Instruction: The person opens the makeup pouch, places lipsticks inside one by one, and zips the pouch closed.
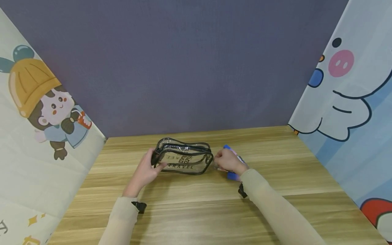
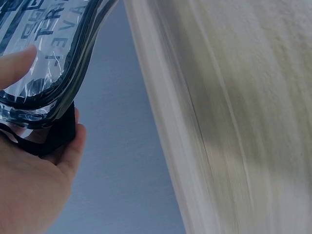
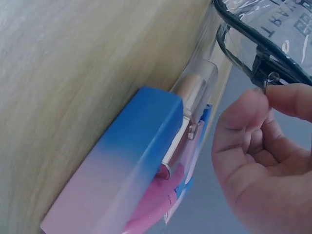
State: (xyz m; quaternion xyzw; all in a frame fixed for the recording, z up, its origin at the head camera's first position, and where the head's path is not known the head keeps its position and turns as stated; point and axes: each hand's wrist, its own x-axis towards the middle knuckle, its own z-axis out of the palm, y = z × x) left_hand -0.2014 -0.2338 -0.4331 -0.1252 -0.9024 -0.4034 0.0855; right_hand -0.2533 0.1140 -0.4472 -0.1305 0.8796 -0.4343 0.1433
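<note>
A clear travel pouch [image 1: 186, 166] with black trim and the printed word TRAVEL stands on the wooden table. My left hand [image 1: 147, 173] grips its left end. In the left wrist view, the thumb [image 2: 17, 68] lies on the clear front, and the fingers are by a black strap [image 2: 61, 131]. At the pouch's other end, my right hand [image 1: 228, 160] pinches the small zipper pull [image 3: 265, 84] between thumb and forefinger. How far the zipper is open I cannot tell.
Beside the right hand lie a blue-to-pink box [image 3: 117, 156], a clear-capped tube [image 3: 202, 87] and pink items [image 3: 153, 200], partly hidden in the head view. A grey wall [image 1: 196, 68] rises behind the wooden table [image 1: 196, 211]; printed cloths hang on both sides.
</note>
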